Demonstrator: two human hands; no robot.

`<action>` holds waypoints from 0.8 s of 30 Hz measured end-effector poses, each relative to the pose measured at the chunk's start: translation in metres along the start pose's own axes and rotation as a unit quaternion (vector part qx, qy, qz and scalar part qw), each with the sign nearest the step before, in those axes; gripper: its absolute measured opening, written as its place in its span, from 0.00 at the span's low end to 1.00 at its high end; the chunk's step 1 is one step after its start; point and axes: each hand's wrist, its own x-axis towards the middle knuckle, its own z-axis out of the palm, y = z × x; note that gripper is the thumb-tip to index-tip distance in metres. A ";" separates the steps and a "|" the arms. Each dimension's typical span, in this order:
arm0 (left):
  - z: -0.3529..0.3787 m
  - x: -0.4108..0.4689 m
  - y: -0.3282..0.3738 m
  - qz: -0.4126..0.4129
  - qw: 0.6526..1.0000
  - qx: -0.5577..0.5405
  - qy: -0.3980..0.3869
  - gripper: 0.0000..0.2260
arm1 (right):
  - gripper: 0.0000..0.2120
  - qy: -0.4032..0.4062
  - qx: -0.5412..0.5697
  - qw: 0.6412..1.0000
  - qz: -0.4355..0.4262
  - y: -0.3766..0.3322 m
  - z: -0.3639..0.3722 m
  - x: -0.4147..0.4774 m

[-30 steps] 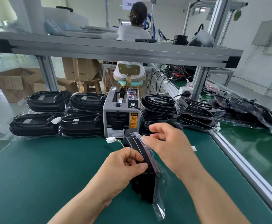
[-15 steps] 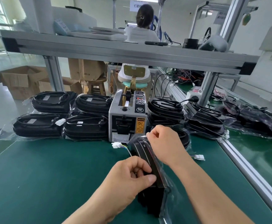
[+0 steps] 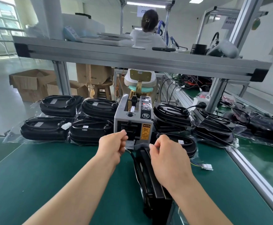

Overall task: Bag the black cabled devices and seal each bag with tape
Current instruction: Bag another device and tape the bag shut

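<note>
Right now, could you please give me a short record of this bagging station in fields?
Left hand: fingers curled at the tape dispenser outlet; tape not discernible
Right hand: grips the top of the bagged device, which stands on edge on the green mat
Other bagged devices: stacked either side of the dispenser
White connector: lies on the mat, right of the device

We see a matt green mat (image 3: 43, 176), glossy, crinkled clear plastic bags (image 3: 10, 137) over matt black devices (image 3: 46, 129), a smooth grey tape dispenser (image 3: 133, 121), a brushed aluminium frame (image 3: 132, 60) and dull brown cardboard boxes (image 3: 30, 83).
</note>
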 end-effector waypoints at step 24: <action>-0.038 -0.084 -0.002 0.090 0.944 0.076 -0.307 0.10 | 0.05 -0.026 0.097 0.994 0.035 0.003 0.001 0.000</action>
